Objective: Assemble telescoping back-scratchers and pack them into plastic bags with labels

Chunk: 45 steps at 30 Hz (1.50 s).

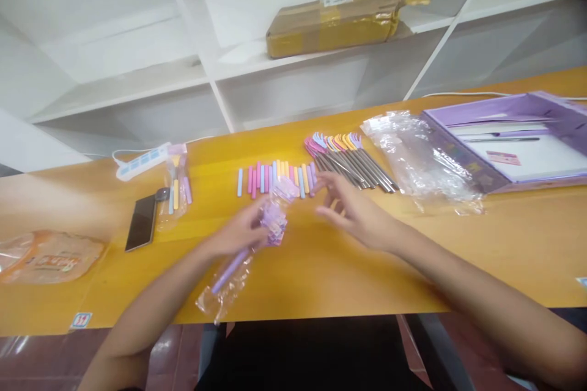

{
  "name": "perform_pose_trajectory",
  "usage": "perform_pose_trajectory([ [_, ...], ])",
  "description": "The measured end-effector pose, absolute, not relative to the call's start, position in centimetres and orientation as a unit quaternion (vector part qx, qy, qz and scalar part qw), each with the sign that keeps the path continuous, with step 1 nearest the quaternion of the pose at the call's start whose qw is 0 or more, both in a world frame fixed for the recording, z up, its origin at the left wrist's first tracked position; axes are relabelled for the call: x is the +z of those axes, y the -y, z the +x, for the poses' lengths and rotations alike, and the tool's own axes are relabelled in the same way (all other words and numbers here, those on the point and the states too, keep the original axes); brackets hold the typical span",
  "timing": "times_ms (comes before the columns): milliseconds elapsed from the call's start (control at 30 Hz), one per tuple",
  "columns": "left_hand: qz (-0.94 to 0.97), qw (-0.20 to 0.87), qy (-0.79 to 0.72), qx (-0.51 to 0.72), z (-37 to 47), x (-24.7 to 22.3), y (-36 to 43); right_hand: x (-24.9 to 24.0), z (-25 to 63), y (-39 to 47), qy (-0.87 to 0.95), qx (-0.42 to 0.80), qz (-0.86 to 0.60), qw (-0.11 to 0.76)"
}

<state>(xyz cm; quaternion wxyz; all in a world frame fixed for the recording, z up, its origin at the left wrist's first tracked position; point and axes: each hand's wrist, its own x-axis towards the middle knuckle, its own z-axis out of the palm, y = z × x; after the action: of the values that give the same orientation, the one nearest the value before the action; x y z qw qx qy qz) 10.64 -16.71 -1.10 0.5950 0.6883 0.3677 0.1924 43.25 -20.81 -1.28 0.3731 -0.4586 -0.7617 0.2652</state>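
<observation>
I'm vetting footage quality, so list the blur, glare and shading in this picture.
Head view: left hand, held bag and right hand look smeared, probably by motion; head view: bright glints on the clear bag, pale sheen on the table at left; head view: orange bag lettering soft, top right corner darkened.

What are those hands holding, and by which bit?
The left hand holds a clear bag near its middle; the right hand holds nothing.

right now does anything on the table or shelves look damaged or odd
Yes: the carton on the shelf has a ragged right end with wrapping sticking out, so it looks torn. Nothing else clearly stands out.
</observation>
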Motion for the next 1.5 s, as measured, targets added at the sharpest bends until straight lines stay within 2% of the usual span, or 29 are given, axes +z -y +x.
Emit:
perform_pose_trajectory([
  [100,0.581,0.737,-0.321,0.129,13.6,-3.9,20.3,-2.6,40.3,21.0,0.760,0.298,-0.441,0.374],
  [267,0.510,0.816,-0.242,0.124,14.0,-6.4,21.3,-5.3,40.3,20.3,0.771,0.258,-0.425,0.399],
  [367,0.519,0.817,-0.230,0.106,14.0,-6.4,21.1,-5.5,41.1,20.7,0.811,0.218,-0.387,0.381],
  [500,0.517,0.819,-0.235,0.089,14.2,-5.9,21.1,-5.1,41.3,21.2,0.818,0.184,-0.368,0.403],
  [833,0.521,0.815,-0.241,0.079,14.3,-5.6,20.9,-6.4,41.5,20.6,0.797,0.105,-0.435,0.404],
  [967,0.527,0.811,-0.241,0.084,14.3,-5.6,21.0,-5.6,42.3,20.3,0.809,0.068,-0.401,0.424],
  [1067,0.527,0.808,-0.250,0.084,14.3,-5.6,21.0,-5.3,42.4,20.6,0.840,0.034,-0.378,0.388],
  [1167,0.518,0.808,-0.267,0.091,14.3,-5.6,21.0,-5.1,42.1,21.0,0.847,0.026,-0.397,0.352],
  [1367,0.519,0.805,-0.276,0.085,14.2,-5.6,21.0,-4.9,42.2,20.7,0.833,-0.003,-0.427,0.350],
  [1500,0.522,0.804,-0.270,0.089,14.1,-5.8,21.0,-4.8,42.7,20.3,0.828,0.086,-0.413,0.368],
])
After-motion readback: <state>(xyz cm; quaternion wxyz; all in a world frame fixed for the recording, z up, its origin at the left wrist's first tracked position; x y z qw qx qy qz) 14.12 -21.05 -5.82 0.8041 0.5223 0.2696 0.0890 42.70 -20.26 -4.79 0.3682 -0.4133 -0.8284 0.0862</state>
